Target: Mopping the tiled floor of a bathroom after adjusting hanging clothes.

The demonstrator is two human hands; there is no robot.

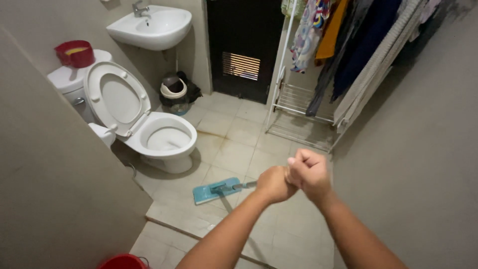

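Observation:
Both of my hands are closed around the handle of a flat mop. My left hand (273,183) grips it just below my right hand (309,172), the two fists touching. The metal handle (245,185) runs from my fists down and to the left. It ends at the teal mop head (215,191), which lies flat on the beige tiled floor (234,149) in front of the toilet (167,139). The toilet's seat and lid are raised.
A white sink (152,27) hangs on the far wall. A red tub (75,53) sits on the toilet tank. A small bin (174,92) stands below the sink. A dark door (244,47) and a clothes rack (301,107) with hanging garments are at right. A red bucket (123,261) is at the bottom.

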